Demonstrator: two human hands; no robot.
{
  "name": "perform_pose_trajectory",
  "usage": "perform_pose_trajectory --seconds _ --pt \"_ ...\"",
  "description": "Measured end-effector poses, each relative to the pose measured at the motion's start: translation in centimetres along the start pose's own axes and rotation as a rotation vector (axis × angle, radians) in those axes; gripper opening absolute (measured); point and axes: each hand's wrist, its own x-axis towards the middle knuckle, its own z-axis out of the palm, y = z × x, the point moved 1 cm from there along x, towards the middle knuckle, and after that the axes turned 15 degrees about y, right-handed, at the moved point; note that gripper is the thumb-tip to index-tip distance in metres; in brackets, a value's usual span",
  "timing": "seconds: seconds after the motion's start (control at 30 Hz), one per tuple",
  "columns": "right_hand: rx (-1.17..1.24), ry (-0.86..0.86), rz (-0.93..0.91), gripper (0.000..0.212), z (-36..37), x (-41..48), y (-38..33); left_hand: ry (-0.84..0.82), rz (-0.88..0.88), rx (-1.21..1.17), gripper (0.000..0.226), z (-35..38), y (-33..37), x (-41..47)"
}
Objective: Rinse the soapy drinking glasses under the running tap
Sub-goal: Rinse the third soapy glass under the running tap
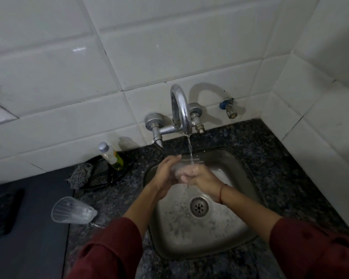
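A clear drinking glass is held over the steel sink, its rim under the thin stream of water falling from the chrome tap. My left hand wraps the glass from the left. My right hand grips it from the right, fingers curled around the lower part. Most of the glass is hidden by my fingers. A second clear ribbed glass lies on its side on the dark counter, left of the sink.
A small bottle of yellow liquid and a scrub pad sit on a black wire rack behind the lying glass. A dark flat object lies at far left. Tiled walls close in behind and to the right; a small wall valve sticks out.
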Motion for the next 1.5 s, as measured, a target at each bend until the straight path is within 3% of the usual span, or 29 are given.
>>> perform_pose_trajectory --seconds 0.03,0.1,0.2,0.23,0.27,0.37,0.43,0.5,0.57,0.7,0.77,0.83,0.87,0.9,1.0,1.07,1.17,1.23,1.33,1.4,1.5 --pt "0.109 0.038 0.069 0.029 -0.1 0.0 -0.2 0.043 0.081 -0.020 0.022 0.0 -0.1 0.0" --pt "-0.032 0.019 -0.008 0.032 -0.1 -0.3 0.3 0.054 0.105 0.042 0.027 0.0 0.0 0.1" --pt "-0.672 -0.139 -0.344 0.036 0.4 -0.1 1.6 -0.020 -0.173 0.114 0.038 -0.8 0.3 -0.1" --pt "-0.719 -0.131 -0.347 0.037 0.2 0.1 1.6 -0.052 -0.217 0.085 0.039 -0.9 0.3 -0.3" --pt "-0.679 -0.112 -0.340 0.037 0.3 0.2 1.3 -0.079 -0.207 0.039 0.039 -0.8 0.2 -0.5" --pt "-0.087 -0.013 -0.022 0.029 0.0 0.2 0.2 0.004 0.003 0.002 0.036 -0.3 -0.5 -0.4" --pt "-0.053 -0.044 -0.039 0.028 -0.6 -0.2 0.2 0.050 0.035 0.139 0.039 -0.3 -0.4 -0.1" --pt "-0.206 -0.150 -0.120 0.031 -0.1 -0.6 0.5 -0.004 -0.108 0.246 0.046 -0.7 0.1 0.1" --pt "-0.281 -0.118 -0.151 0.031 -0.1 -0.4 0.7 -0.053 -0.176 0.187 0.042 -1.2 0.3 0.1" --pt "0.112 0.041 0.031 0.030 0.1 0.2 0.6 -0.012 0.005 -0.019 0.016 -0.5 0.4 0.4" --pt "0.022 0.023 -0.044 0.034 -0.4 0.0 0.4 0.021 -0.065 0.071 0.027 -0.3 0.8 0.1" --pt "-0.450 -0.140 -0.308 0.035 0.2 -0.1 0.3 -0.012 -0.229 0.189 0.042 -0.7 1.3 0.0" --pt "-0.579 -0.151 -0.345 0.036 0.1 0.0 0.4 -0.031 -0.267 0.205 0.043 -1.0 1.3 -0.1" --pt "-0.548 -0.125 -0.310 0.036 0.1 0.1 0.6 -0.044 -0.261 0.183 0.042 -1.0 1.2 -0.2" --pt "0.033 0.027 0.020 0.028 0.7 0.2 0.1 -0.007 -0.043 0.026 0.024 -0.4 0.4 -0.1" --pt "-0.019 0.008 -0.062 0.030 0.4 -0.2 0.0 0.016 0.012 0.028 0.025 -0.2 0.4 -0.1" --pt "-0.498 -0.082 -0.398 0.028 0.5 -0.5 0.4 -0.084 -0.158 0.214 0.045 -1.1 0.6 -0.3" --pt "-0.496 -0.056 -0.308 0.028 0.5 -0.3 0.9 -0.099 -0.159 0.157 0.042 -1.2 0.4 -0.6" --pt "0.094 0.057 0.095 0.024 0.8 -0.3 0.6 0.034 0.044 0.016 0.019 -0.6 -0.2 -0.5" --pt "0.029 0.030 0.028 0.022 0.2 -0.6 0.3 0.045 0.041 0.109 0.028 -0.5 -0.1 -0.6" --pt "-0.418 -0.094 -0.251 0.028 0.1 -0.8 0.6 -0.011 -0.240 0.228 0.045 -1.1 0.4 -0.6"
